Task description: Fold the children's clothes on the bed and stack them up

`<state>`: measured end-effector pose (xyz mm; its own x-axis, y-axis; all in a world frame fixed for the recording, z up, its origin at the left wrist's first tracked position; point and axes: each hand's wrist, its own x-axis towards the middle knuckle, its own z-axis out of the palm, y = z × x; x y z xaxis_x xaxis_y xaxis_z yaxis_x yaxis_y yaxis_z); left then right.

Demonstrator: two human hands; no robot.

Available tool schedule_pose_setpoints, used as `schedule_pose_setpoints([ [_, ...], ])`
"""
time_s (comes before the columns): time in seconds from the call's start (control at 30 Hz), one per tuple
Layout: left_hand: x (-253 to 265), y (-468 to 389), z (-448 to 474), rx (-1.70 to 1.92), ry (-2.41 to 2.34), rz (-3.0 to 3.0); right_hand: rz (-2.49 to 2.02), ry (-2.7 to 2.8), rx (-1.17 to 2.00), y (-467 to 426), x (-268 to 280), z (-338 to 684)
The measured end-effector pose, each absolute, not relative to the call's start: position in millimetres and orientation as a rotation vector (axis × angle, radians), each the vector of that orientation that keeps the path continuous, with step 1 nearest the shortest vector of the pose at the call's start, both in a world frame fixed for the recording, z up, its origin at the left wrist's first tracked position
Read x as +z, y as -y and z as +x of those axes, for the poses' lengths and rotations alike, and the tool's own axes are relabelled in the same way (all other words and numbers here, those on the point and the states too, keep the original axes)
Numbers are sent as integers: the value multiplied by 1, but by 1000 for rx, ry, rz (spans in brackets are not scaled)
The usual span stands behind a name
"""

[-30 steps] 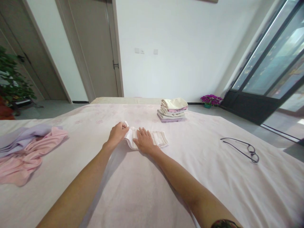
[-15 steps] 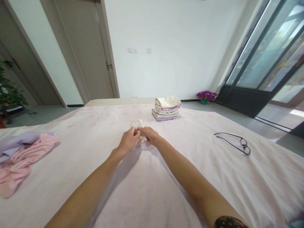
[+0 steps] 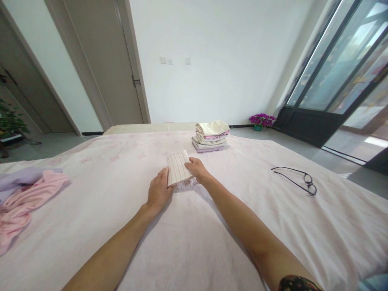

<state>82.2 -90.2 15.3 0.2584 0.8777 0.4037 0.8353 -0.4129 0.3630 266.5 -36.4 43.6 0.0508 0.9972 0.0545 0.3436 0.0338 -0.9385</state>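
At the frame's centre, the left hand (image 3: 159,189) and right hand (image 3: 197,169) are grasping opposite sides of a folded striped cloth (image 3: 178,167) over a pink sheet (image 3: 182,238), probably keeping its layers aligned. Toward the upper right, a green flowerpot (image 3: 257,128) is holding purple flowers (image 3: 262,119).

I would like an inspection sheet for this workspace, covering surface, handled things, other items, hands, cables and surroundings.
Surface: pale pink sheet, wrinkled toward the right.
Handled things: striped cloth, folded.
Other items: folded stack beyond the cloth; pink garment and lilac garment, loose at left; eyeglasses at right, unfolded.
Hands: left hand touches the cloth's left edge, grip unclear; right hand holds its right side.
Cables: nothing seen.
Surroundings: white wall, grey-brown door, purple flowers.
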Motion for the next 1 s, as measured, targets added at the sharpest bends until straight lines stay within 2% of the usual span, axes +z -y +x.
schedule_pose_setpoints([
  [0.47, 5, 88, 83, 606, -1358, 2742, -1894, 1758, 443, 60, 43, 299],
  [0.6, 17, 85, 77, 493, -1331, 2648, -1960, 1820, 374, 61, 43, 300],
  [0.8, 38, 43, 77, 697, -1413, 2481, -1981, 1878, 334, 58, 44, 303],
  [1.0, 20, 13, 105, 608, -1376, 2625, -1966, 1898, 317, 58, 46, 304],
])
